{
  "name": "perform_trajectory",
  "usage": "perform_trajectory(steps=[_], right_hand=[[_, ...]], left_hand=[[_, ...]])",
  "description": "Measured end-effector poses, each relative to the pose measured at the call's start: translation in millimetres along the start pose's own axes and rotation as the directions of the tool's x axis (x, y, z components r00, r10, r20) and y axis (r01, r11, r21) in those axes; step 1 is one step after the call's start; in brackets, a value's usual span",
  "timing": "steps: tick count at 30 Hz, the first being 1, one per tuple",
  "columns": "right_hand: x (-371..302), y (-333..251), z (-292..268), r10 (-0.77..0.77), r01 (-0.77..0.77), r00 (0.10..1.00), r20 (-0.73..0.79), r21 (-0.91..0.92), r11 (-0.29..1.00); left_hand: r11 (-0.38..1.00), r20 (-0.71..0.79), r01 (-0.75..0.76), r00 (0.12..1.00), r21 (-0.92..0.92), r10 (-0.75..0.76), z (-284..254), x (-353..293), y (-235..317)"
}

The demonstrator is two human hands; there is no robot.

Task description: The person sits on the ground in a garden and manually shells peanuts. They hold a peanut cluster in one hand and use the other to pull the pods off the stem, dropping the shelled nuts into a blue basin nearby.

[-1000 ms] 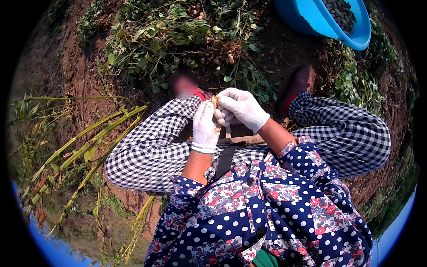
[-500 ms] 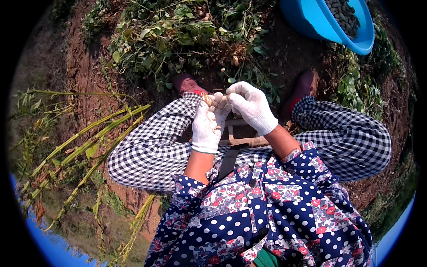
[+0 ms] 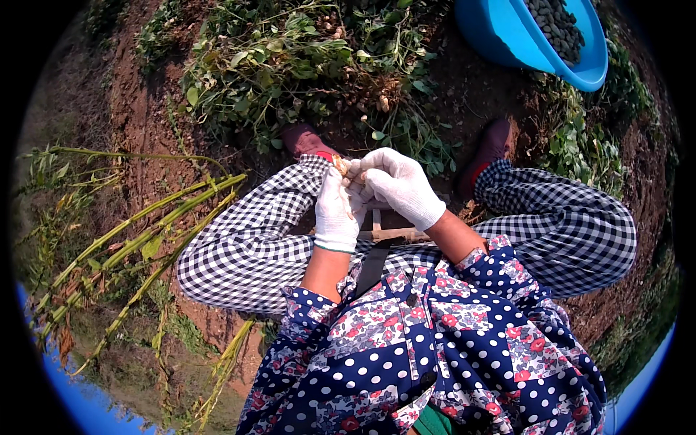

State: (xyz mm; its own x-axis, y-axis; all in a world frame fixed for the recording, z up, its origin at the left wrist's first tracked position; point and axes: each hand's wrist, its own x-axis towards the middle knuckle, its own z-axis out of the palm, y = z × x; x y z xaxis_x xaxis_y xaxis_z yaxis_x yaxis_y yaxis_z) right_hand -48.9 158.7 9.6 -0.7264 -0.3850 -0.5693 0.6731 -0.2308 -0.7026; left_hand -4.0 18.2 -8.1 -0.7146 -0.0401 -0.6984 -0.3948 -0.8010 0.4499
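over checked trousers (image 3: 246,239), the left hand (image 3: 336,217) pinches a peanut shell (image 3: 339,165)
the right hand (image 3: 409,190) curls beside it, grip unclear; a slack pinch could drop the peanut shell.

A small, tan peanut shell (image 3: 339,166), partly hidden, pokes from the left hand's (image 3: 336,210) fingertips.

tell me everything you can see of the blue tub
The blue tub is at the upper right, partly cut off by the picture's top edge. It looks like smooth plastic, with a tall outer wall and a broad, curved rim. Its open top shows many small, dark greyish lumps inside, too small to identify surely. It sits beyond the right shoe, with brown soil beside it and green leaves near its rim. No hand touches it.
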Motion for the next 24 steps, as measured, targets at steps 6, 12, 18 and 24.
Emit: perform_trajectory(steps=[6,12,18,24], right_hand=[[1.5,1.3,-11.9,0.031,-0.034,0.999,0.022,0.192,0.981],[-1.4,-11.6,-6.7,0.111,-0.115,0.993,0.027,0.216,0.97],[-40.3,-59.4,3.2,-0.1,-0.095,0.907,0.409,0.43,0.898],[-66.1,-84.7,1.6,-0.129,-0.092,0.886,0.446,0.441,0.893]], left_hand=[[0.994,0.01,0.022,1.0,0.111,-0.023,-3.7,2.8,-3.0],[0.927,-0.073,0.104,0.994,0.361,-0.084,-0.4,2.9,-6.9],[0.853,0.001,-0.026,1.0,0.521,0.03,-0.3,3.5,-15.4],[0.834,-0.062,-0.104,0.985,0.541,0.163,30.6,4.9,7.0]])
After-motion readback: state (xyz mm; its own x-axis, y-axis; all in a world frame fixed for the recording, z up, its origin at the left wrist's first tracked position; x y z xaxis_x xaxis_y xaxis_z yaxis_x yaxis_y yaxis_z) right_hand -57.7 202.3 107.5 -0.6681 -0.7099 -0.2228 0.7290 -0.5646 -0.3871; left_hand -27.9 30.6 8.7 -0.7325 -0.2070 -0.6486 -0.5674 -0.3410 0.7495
